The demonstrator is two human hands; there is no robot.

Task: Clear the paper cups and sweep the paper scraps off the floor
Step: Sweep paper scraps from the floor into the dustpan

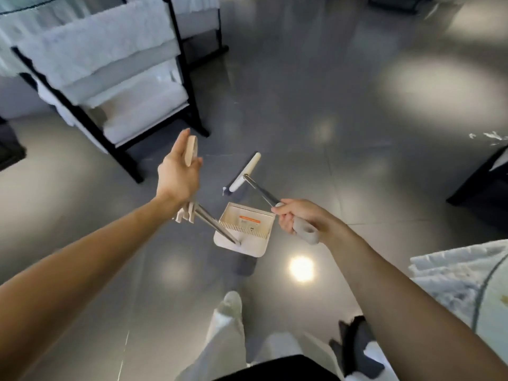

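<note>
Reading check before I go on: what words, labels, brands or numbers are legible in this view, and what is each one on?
Nothing here reads clearly.
Orange label inside the dustpan: pale print, too blurred to read.
Small sticker just below it, by the comb teeth: dark marks, too small to read.
Broom: no text visible.

The floor [316,78] is glossy dark grey tile with pale blotches of light. The dustpan [254,250] is cream-white with an orange label [249,219]; its handle [191,151] is peach. The broom head [246,171] is white with bluish-grey bristles [226,191], its grip [305,229] is light grey, and the poles [261,191] are silver. The far-left chair frame [121,152] is black, with white cushions [143,97]. The trousers [225,339], the shoe [233,301] and the far-right scraps [492,136] are white.
</note>
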